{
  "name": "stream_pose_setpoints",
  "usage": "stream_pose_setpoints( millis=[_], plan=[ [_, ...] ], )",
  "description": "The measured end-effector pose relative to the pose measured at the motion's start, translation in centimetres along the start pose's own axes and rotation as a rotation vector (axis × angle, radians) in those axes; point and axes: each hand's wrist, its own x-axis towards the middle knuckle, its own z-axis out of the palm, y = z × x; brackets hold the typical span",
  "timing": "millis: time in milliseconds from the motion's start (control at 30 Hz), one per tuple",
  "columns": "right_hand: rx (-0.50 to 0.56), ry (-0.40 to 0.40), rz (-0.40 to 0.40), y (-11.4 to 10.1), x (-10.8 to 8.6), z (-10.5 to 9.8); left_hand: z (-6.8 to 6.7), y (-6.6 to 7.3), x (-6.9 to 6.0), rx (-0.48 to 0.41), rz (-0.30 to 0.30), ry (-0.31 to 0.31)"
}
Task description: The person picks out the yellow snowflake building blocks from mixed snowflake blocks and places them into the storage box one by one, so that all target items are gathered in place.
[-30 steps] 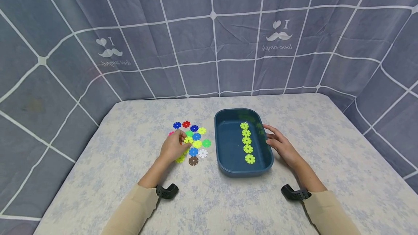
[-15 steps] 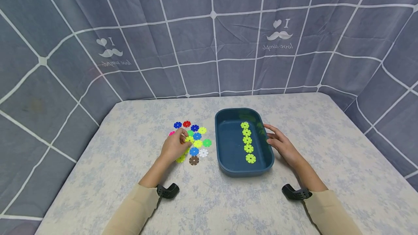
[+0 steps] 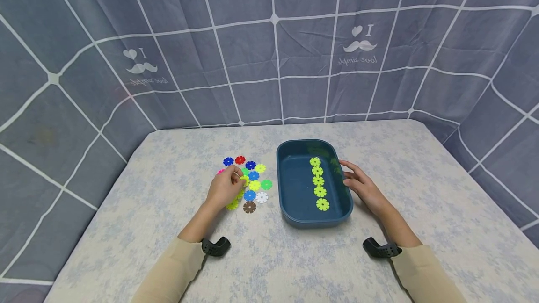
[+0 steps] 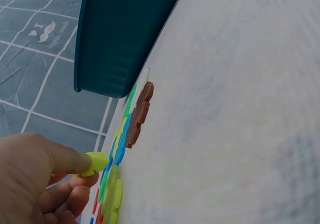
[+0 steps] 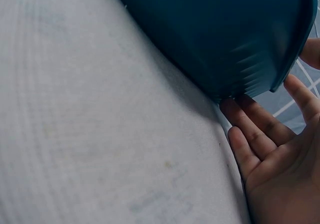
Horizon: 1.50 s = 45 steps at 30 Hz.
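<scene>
My left hand (image 3: 224, 188) pinches a yellow-green notched disc (image 4: 98, 163) between thumb and fingers, just above the loose discs on the table. In the left wrist view the left hand (image 4: 42, 176) holds that disc tilted, clear of the tabletop. A dark blue bin (image 3: 296, 222) stands right of the discs, with a column of several yellow-green discs (image 3: 318, 181) on its floor. My right hand (image 3: 367, 192) rests at the bin's right side. The right wrist view shows fingertips of the right hand (image 5: 280, 144) against the outer wall of the bin (image 5: 200, 29).
Loose discs lie left of the bin: red (image 3: 240, 160), dark blue (image 3: 228, 161), green (image 3: 266, 184), white (image 3: 262, 197), brown (image 3: 249, 207) and others. A pale patterned cloth (image 3: 286, 265) covers the table. A grey-blue checked curtain (image 3: 244, 60) stands behind and at the sides.
The disc in my left hand has turned slightly and is more covered by the fingers. The right hand and the bin have not visibly moved.
</scene>
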Motion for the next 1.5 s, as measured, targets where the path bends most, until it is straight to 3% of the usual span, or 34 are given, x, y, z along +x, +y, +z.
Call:
stream_pose_setpoints(
  millis=[433,1033,1500],
  plan=[
    [0.006,0.003,0.006,0.1,0.0,-0.1,-0.3,1.3,0.5,-0.011,0.026,-0.057],
    [0.027,0.000,-0.010,0.0,-0.1,0.0,-0.7,5.1,1.9,-0.064,0.098,-0.092],
    [0.015,0.002,-0.011,0.1,-0.1,-0.1,0.0,7.5,2.9,-0.109,0.154,-0.100]
  ],
)
